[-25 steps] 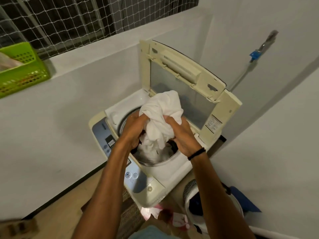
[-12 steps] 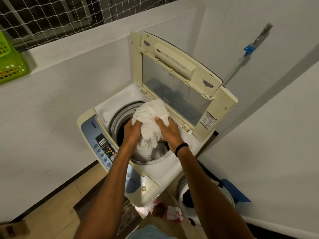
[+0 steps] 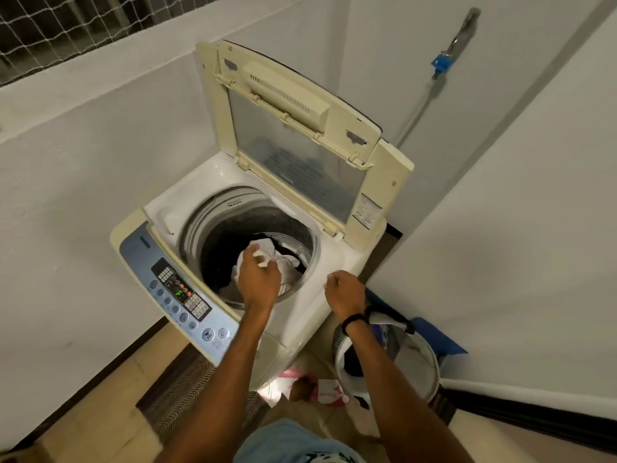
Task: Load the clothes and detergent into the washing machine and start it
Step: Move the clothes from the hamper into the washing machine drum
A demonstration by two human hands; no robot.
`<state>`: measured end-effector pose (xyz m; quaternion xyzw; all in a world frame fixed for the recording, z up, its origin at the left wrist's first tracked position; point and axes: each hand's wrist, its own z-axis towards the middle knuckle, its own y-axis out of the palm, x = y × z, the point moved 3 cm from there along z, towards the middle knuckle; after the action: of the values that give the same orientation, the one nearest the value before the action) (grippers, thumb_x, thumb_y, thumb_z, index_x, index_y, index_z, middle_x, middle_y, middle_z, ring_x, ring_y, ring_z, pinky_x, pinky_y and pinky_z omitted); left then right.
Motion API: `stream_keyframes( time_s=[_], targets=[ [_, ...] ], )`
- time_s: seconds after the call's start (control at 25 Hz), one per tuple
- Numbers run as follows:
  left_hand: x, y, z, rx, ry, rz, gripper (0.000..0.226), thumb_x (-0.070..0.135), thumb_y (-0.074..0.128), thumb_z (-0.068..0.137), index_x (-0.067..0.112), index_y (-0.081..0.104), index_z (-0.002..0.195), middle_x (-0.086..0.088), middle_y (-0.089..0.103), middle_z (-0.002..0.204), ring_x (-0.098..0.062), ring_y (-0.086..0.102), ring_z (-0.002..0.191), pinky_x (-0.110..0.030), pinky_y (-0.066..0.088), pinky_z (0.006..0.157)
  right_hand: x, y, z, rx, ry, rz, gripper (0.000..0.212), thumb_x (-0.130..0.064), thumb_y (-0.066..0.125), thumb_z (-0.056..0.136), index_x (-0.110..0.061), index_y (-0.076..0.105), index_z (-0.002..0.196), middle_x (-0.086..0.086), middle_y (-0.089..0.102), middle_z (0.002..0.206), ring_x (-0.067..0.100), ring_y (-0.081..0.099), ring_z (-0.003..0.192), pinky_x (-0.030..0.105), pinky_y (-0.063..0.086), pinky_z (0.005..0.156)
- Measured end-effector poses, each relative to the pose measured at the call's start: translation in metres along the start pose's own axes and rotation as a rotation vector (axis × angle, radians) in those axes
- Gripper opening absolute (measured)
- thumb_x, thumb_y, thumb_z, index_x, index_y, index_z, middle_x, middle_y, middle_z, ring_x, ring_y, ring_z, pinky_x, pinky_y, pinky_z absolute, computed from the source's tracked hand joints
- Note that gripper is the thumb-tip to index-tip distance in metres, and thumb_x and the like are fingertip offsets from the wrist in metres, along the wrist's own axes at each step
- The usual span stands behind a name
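The cream top-load washing machine stands in the corner with its lid raised against the wall. A white garment lies in the drum on top of darker clothes. My left hand reaches into the drum opening, its fingers curled on the near edge of the white garment. My right hand hovers over the machine's front right rim, loosely curled and holding nothing. The lit control panel runs along the machine's left side.
A white laundry basket with more clothes stands on the floor right of the machine. A pink and white packet lies on the floor by the machine's base. A striped mat is below the panel. White walls close in left and right.
Both hands lowered the bunched white garment into the drum. My right hand let go and drew back to the right rim. The view shifted right, and the green basket left the frame.
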<state>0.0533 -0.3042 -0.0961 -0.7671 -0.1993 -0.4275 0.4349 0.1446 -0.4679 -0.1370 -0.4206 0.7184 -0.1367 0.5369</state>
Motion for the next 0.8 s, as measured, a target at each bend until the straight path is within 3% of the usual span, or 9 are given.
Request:
stream_keyframes(
  time_s=[0.12,0.24,0.36,0.48,0.56,0.68,0.8],
  targets=[
    [0.004,0.047,-0.055,-0.079,0.183,0.026,0.025,0.016,0.057,0.094,0.018,0.060,0.119,0.001,0.067,0.110,-0.014,0.061,0.098,-0.025,0.047,0.088,0.068,-0.007,-0.016,-0.012,0.169,0.033,0.025,-0.019,0.049,0.095,-0.010,0.066,0.078,0.013,0.072,0.093,0.026,0.061,0.080,0.022,0.035,0.067],
    [-0.014,0.108,-0.110,-0.372,0.202,0.158,0.021,0.016,0.058,0.095,0.019,0.064,0.114,0.004,0.068,0.107,-0.015,0.063,0.097,-0.021,0.043,0.085,0.150,-0.015,-0.036,-0.051,0.344,0.002,0.030,-0.020,0.047,0.095,-0.018,0.050,0.066,0.011,0.065,0.077,0.019,0.051,0.073,0.027,0.035,0.064],
    [-0.052,0.169,-0.143,-0.595,0.160,0.325,0.022,0.013,0.056,0.095,0.014,0.067,0.114,-0.004,0.071,0.111,-0.021,0.065,0.102,-0.023,0.044,0.085,0.231,-0.019,-0.047,-0.133,0.519,0.026,0.016,-0.021,0.046,0.094,-0.021,0.054,0.081,0.001,0.055,0.082,0.018,0.049,0.080,0.028,0.041,0.073],
    [-0.113,0.238,-0.153,-0.719,0.056,0.440,0.021,0.010,0.053,0.095,0.013,0.067,0.110,-0.004,0.070,0.109,-0.019,0.064,0.100,-0.023,0.045,0.081,0.331,0.005,-0.028,-0.196,0.694,0.067,0.012,-0.025,0.045,0.092,-0.021,0.056,0.089,0.007,0.062,0.094,0.024,0.058,0.087,0.033,0.048,0.083],
    [-0.165,0.291,-0.145,-0.769,-0.007,0.496,0.018,0.009,0.057,0.093,0.016,0.066,0.107,-0.003,0.069,0.107,-0.020,0.064,0.101,-0.024,0.046,0.081,0.408,0.041,0.005,-0.232,0.769,0.084,0.018,-0.026,0.046,0.092,-0.017,0.062,0.089,0.012,0.069,0.102,0.030,0.064,0.096,0.033,0.050,0.084],
    [-0.252,0.383,-0.127,-0.824,-0.069,0.543,0.020,0.010,0.057,0.093,0.018,0.065,0.110,-0.001,0.069,0.109,-0.021,0.064,0.105,-0.024,0.043,0.081,0.521,0.113,0.073,-0.267,0.795,0.081,0.028,-0.025,0.046,0.096,-0.008,0.062,0.082,0.018,0.072,0.100,0.031,0.065,0.088,0.039,0.051,0.075],
    [-0.329,0.450,-0.104,-0.793,-0.090,0.506,0.021,0.013,0.057,0.096,0.015,0.065,0.115,0.001,0.067,0.110,-0.016,0.060,0.104,-0.022,0.041,0.088,0.607,0.179,0.142,-0.280,0.770,0.061,0.029,-0.032,0.045,0.099,-0.009,0.062,0.104,0.016,0.063,0.108,0.030,0.061,0.099,0.038,0.050,0.086]
  ],
)
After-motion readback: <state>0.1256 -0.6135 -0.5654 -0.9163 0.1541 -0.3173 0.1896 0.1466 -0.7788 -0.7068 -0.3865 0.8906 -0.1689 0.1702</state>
